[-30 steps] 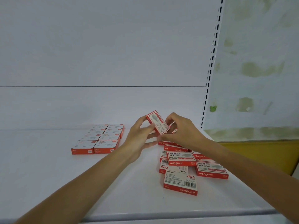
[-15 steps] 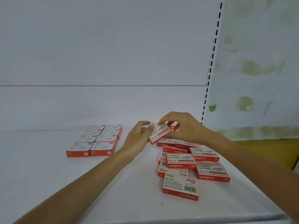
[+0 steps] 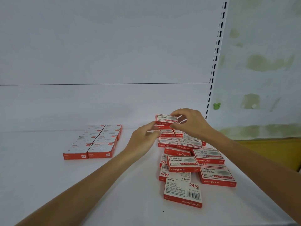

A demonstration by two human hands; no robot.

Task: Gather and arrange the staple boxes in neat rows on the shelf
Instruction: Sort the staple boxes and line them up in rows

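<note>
White shelf point(image 3: 48, 185) — stained wall point(image 3: 263, 46) beside

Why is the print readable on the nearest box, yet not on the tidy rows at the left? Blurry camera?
Head view throughout: soft, even light, faint shadows; nearest box sharp; arranged rows farther off, pale and soft; slotted upright leans, wide-angle distortion.

Arranged rows point(image 3: 94, 141) left of loose pile point(image 3: 192, 162)
</note>
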